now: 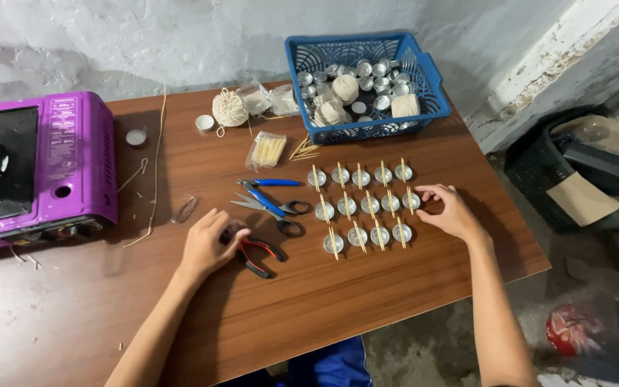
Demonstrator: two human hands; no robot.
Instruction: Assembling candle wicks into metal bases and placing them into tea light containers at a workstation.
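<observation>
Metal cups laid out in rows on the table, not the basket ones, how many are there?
14 metal cups: five in the back row, five in the middle row by the right hand, four in the front row. The hand may hide another.

- Premises: small, informal home workshop for handcraft, set up in a bare room.
- Walls: rough grey plaster (180, 36), stained and unfinished; concrete floor (431, 344), littered.
- Work surface: wood-laminate table (324, 308) against the wall.
- Equipment: purple portable gas stove (37, 165), pliers (259, 254), scissors (270, 208).
- Stock: rows of small metal cups (363, 204) with wooden sticks; blue basket (367, 79) holding more cups and string balls.
</observation>
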